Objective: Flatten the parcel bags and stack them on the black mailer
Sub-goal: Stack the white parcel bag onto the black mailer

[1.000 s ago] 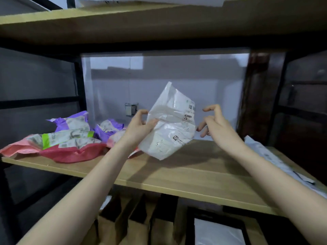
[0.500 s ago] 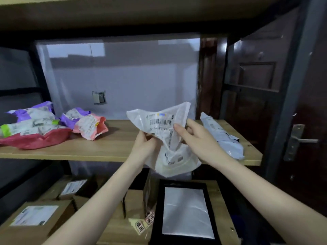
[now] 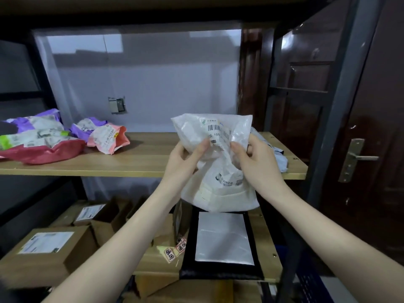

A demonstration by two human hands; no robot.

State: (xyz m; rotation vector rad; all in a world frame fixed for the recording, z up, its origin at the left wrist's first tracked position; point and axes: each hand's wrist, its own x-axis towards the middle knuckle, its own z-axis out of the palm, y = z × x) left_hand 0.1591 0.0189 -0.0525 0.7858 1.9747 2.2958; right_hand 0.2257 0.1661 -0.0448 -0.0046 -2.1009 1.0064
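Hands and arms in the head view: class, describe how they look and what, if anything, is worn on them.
Both forearms are bare right down to the frame's bottom edge; no sleeves show. The left hand and right hand wear no gloves, and no rings, watch or bracelets are visible. The nails look short and unpainted. No markings show.

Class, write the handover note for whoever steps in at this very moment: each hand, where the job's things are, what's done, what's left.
Left hand and right hand both grip the crumpled white parcel bag, held in the air above the black mailer on the lower shelf.
Done: nothing stacked; only a silver sheet lies on the mailer.
Left: flatten this bag, lay it down, then the coloured bags on the upper shelf.
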